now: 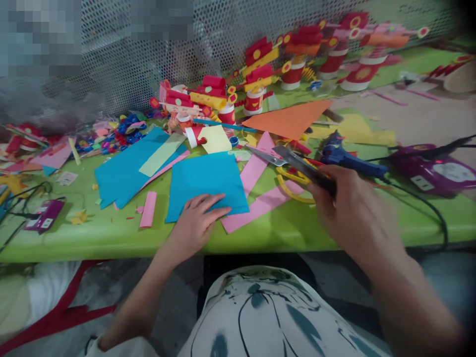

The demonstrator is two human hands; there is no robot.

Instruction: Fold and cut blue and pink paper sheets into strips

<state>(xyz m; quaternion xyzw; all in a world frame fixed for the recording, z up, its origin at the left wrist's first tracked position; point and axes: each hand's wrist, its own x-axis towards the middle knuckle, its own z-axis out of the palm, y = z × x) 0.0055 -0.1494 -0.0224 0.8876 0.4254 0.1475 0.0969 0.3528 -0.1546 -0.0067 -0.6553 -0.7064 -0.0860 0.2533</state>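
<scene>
My left hand point(199, 218) lies with fingers stretched out on the near edge of a blue sheet point(206, 178). To the right, my right hand point(347, 213) is closed around the dark handle of a utility knife point(305, 166), held above the table and pointing to the left and away from me. Beneath the knife are scissors with yellow handles point(292, 191), partly hidden. Pink strips point(256, 210) lie beside and behind the blue sheet's right edge. A rolled pink piece point(148, 210) lies left of my left hand.
The green table point(122, 243) carries a blue glue gun point(345, 158), a purple power strip point(433, 168) with cables, and an orange sheet point(290, 119). More blue sheets point(122, 178) lie left. Behind stand several red paper-cup models point(256, 99) against a perforated metal panel point(223, 29).
</scene>
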